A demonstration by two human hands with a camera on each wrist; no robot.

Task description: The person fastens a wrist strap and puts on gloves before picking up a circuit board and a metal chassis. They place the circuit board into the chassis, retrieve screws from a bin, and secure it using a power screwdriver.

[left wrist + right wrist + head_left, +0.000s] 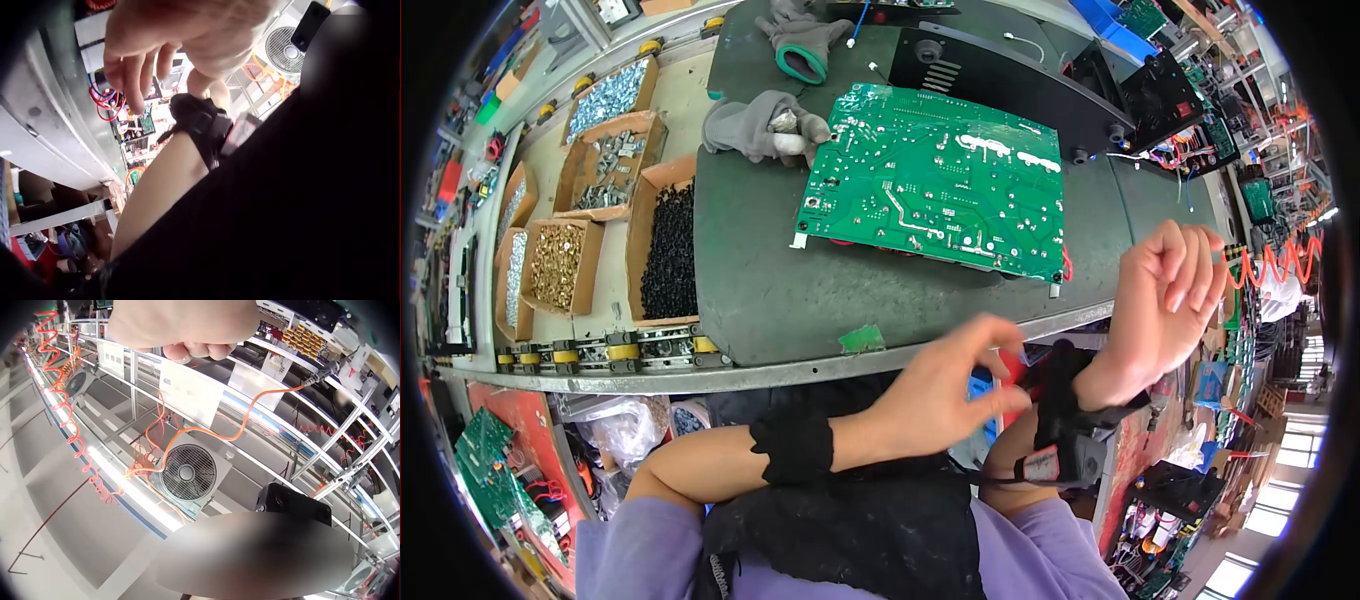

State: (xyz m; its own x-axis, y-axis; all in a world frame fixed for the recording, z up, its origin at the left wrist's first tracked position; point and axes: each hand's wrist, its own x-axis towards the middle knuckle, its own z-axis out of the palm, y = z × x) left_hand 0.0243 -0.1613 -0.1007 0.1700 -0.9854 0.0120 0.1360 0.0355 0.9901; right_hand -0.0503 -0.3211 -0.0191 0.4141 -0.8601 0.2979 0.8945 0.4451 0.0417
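My left hand point(1005, 368) reaches across my lap toward the black strap point(1055, 385) on my right wrist, thumb and fingers curved and holding nothing. From the left wrist view its fingers point(134, 78) hang just short of that strap point(200, 122). My right hand point(1175, 290) is raised off the table edge, fingers loosely curled and empty; the right wrist view shows it point(181, 328) against the ceiling. A small wrist camera point(1060, 455) hangs under the right forearm. A large green circuit board point(930, 180) lies solder side up on the dark table mat point(780, 290), beyond both hands.
A grey glove point(750, 125) lies at the board's left corner, another glove point(800, 45) farther back. A black metal case point(1000, 75) stands behind the board. Cardboard boxes of black screws point(665, 250), brass parts point(555, 265) and metal fittings point(610, 155) sit on the left. A fan point(187, 472) and an orange coiled hose point(69, 406) hang overhead.
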